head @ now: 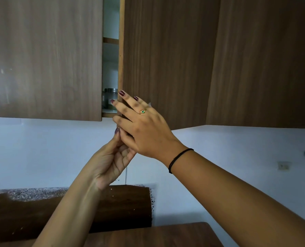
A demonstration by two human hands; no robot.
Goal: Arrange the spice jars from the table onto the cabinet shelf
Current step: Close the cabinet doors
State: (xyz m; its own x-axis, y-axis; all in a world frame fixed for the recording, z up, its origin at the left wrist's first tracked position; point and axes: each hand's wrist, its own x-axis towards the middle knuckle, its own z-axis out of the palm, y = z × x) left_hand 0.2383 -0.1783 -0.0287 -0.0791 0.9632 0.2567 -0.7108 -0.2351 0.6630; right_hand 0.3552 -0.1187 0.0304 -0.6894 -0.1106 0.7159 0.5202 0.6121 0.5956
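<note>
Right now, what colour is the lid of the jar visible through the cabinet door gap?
Shiny silver-grey metal lid on the clear glass jar; the head view shows it.

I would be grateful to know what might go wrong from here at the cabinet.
1. The right hand has its fingers across the edge of the right brown wooden cabinet door, in the narrow gap beside the left brown wooden door; if the doors close, they may get pinched.
2. The metal-lidded glass jars stand just behind that gap on the lower shelf; reaching in blind could knock them.
</note>
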